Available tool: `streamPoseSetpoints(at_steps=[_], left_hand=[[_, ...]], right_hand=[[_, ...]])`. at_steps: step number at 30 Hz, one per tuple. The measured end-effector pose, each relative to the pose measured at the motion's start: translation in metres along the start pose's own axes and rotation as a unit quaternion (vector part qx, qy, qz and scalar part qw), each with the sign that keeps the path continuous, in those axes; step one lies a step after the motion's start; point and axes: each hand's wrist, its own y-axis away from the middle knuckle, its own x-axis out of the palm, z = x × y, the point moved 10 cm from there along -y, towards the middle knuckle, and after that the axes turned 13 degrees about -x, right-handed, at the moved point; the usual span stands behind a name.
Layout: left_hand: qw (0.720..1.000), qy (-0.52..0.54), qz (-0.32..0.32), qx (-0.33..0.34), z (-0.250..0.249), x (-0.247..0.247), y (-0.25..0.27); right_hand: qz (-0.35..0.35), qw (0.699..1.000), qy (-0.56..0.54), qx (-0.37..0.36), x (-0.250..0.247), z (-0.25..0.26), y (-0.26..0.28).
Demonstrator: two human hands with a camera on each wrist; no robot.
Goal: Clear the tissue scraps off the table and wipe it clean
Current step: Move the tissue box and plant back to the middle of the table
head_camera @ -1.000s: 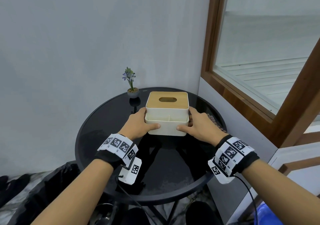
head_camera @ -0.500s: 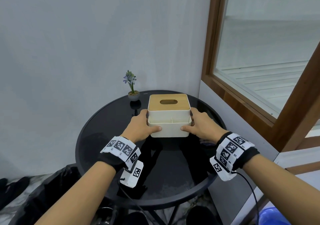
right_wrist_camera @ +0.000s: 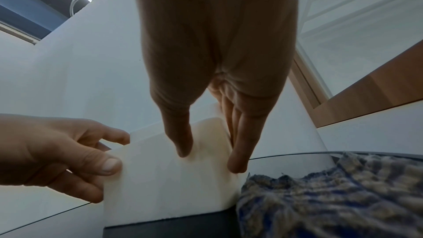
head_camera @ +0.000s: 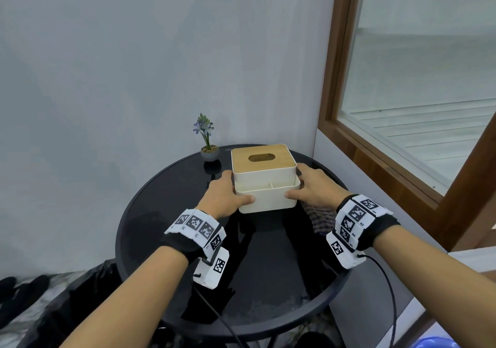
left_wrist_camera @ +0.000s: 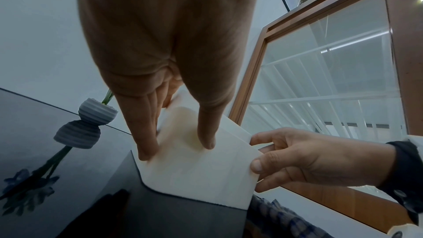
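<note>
A white tissue box [head_camera: 264, 197] with a wooden lid [head_camera: 279, 161] stands toward the back of the round black glass table [head_camera: 268, 280]. My left hand [head_camera: 225, 194] grips its left side and my right hand [head_camera: 314, 189] its right side, thumbs on the front wall. In the left wrist view the left hand [left_wrist_camera: 176, 149] clasps the box [left_wrist_camera: 201, 178]. In the right wrist view the right hand [right_wrist_camera: 210, 158] does the same to the box [right_wrist_camera: 164, 187]. A blue-and-beige checked cloth [head_camera: 320, 217] lies beside the box under my right wrist. No tissue scraps show.
A small potted flower [head_camera: 208, 143] stands at the table's back edge, just left of the box. A grey wall is behind, and a wood-framed window [head_camera: 375, 160] is close on the right. A black bag [head_camera: 67, 307] sits on the floor at lower left.
Both hands have kept their grip and slid the tissue box a little toward the back of the table. More of the checked cloth now shows by the right wrist.
</note>
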Motion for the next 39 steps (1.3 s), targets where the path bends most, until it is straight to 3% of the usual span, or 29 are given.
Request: streamPoseSetpoints(at_steps=[27, 30, 34, 39], left_hand=[[1.0, -0.01, 0.002, -0.003, 0.002, 0.004, -0.021], [1.0, -0.009, 0.014, 0.006, 0.004, 0.001, -0.018], [1.0, 0.007, 0.005, -0.005, 0.016, -0.016, -0.016], [0.999, 0.014, -0.037, -0.006, 0.022, -0.05, -0.017]], right_hand=[[0.003, 1.0, -0.005, 0.009, 0.0, -0.009, -0.016], [-0.019, 1.0, -0.004, -0.018, -0.005, -0.001, -0.014], [-0.097, 0.988, 0.078, -0.087, -0.028, 0.025, -0.014], [-0.063, 0.98, 0.145, -0.118, -0.021, 0.056, -0.027]])
